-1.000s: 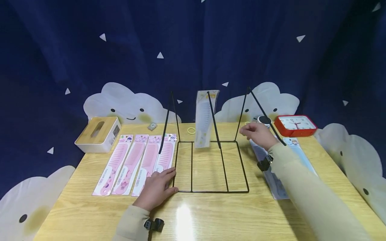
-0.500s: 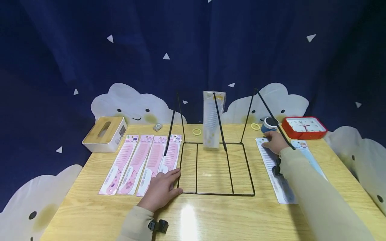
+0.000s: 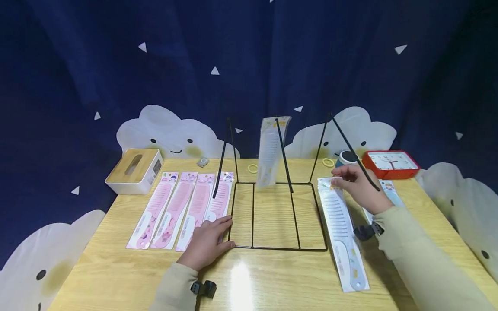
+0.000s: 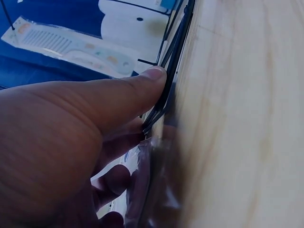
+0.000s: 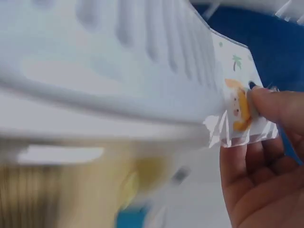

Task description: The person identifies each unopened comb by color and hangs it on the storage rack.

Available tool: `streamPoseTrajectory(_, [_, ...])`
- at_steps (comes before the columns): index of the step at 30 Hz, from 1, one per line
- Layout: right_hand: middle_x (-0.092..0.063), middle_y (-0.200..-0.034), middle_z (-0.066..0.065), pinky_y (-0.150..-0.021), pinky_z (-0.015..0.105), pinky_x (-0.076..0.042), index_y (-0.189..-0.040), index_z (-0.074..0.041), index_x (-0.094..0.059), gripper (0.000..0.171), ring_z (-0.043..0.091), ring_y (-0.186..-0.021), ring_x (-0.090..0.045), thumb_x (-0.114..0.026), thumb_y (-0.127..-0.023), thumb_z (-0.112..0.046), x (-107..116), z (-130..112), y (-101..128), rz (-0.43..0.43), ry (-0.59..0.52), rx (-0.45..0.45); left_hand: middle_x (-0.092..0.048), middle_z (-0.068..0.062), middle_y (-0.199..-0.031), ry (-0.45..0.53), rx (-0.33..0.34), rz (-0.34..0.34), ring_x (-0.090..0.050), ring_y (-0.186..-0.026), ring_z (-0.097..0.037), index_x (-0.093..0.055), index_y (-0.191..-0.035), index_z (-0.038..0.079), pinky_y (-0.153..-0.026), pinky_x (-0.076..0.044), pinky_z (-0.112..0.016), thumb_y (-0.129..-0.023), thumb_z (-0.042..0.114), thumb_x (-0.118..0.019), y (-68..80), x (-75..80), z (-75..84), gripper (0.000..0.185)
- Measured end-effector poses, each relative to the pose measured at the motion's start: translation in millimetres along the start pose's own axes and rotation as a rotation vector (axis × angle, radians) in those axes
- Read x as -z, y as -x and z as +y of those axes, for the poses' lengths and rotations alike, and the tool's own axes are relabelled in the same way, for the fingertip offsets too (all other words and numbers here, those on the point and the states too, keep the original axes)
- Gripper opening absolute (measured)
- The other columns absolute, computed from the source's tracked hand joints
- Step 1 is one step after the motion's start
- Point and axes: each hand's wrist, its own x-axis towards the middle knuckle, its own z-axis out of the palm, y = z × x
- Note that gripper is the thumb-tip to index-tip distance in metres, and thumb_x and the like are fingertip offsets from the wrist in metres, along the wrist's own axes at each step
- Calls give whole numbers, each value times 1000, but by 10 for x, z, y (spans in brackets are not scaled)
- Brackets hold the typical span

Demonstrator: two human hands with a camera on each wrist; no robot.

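Packaged white comb, in clear wrap, to the right of the black wire rack on the wooden table; far end raised and pinched at the printed header by the right hand, near end resting on the tabletop. Thumb and fingers closed on the header corner, as seen in the right wrist view. Left hand flat on the table at the near left corner of the rack, fingers relaxed, thumb pressed against the base wire, nothing grasped. A second packaged comb hanging from the rack's middle upright. Four pink combs in packages laid side by side just left of the rack, the nearest partly under the left hand. Another pale blue packaged comb beyond the right wrist. Farther back: tissue box at left, red clock at right, two yellow rings near the rack's rear.
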Motion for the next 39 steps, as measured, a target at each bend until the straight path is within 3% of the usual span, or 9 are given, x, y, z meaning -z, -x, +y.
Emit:
streamPoseTrajectory(4, [-71,-99,6,-65,20,-49,-104,-7,-71,13,11,-77,-61,-74,-91,-8,-15,-638,423,-1,-138,224,-53,-3,-148,-3,5,9,-51,-93,-20,-61,-138,8,-79,-40,-43,-87,37,-77,-1,2,-11,61])
streamPoseTrajectory(7, [-71,-93,4,-63,21,-52,-98,-6,-72,19,12,-75,-63,-74,-86,8,-59,-1081,662,2,-330,416,-53,-3,-149,-8,18,8,-52,-94,-20,-61,-138,8,-78,-40,-42,-86,36,-78,13,8,-18,61])
streamPoseTrajectory(10, [-70,-94,11,-69,24,-56,-97,1,-72,28,17,-84,-65,-69,-80,23,-90,-1422,785,-29,-590,589,-51,-2,-151,-11,23,-7,-51,-94,-20,-60,-140,8,-78,-39,-41,-87,36,-77,17,7,-23,62])
streamPoseTrajectory(13, [-69,-94,15,-72,27,-57,-96,6,-71,30,21,-90,-65,-67,-76,28,-113,-1643,813,-27,-707,686,-50,-2,-151,-11,22,-13,-52,-95,-21,-59,-140,8,-78,-38,-41,-88,36,-76,21,13,-16,62])
streamPoseTrajectory(22, [-69,-93,14,-69,25,-56,-91,0,-72,23,18,-86,-66,-70,-80,20,-173,-1757,635,89,-559,529,-51,-3,-151,-12,10,-12,-49,-89,-17,-59,-140,7,-74,-37,-39,-87,35,-77,20,11,4,62])
streamPoseTrajectory(27, [-72,-93,10,-67,23,-55,-94,0,-72,10,12,-77,-66,-72,-87,8,-253,-1716,226,190,-422,420,-51,-2,-151,-15,8,-11,-47,-86,-16,-60,-140,7,-74,-37,-39,-87,35,-77,20,0,-6,62])
streamPoseTrajectory(33, [-73,-96,8,-72,23,-52,-93,-7,-71,4,13,-80,-65,-70,-93,-3,-357,-1700,-364,289,-325,364,-51,-2,-150,-2,2,-17,-47,-86,-16,-60,-139,7,-74,-37,-39,-88,35,-77,19,-16,-9,61])
streamPoseTrajectory(36, [-71,-97,7,-72,22,-50,-95,-7,-69,3,13,-81,-63,-71,-94,-7,-366,-1700,-534,326,-296,324,-52,-2,-150,1,-2,-16,-47,-86,-16,-60,-139,7,-74,-37,-39,-88,35,-77,16,-16,-1,61])
streamPoseTrajectory(39, [-68,-101,5,-74,23,-49,-103,-5,-67,15,13,-85,-61,-73,-93,-14,-351,-1672,-581,361,-291,283,-52,-2,-150,5,-6,-8,-47,-86,-16,-61,-139,7,-74,-37,-39,-87,34,-77,9,-5,10,61])
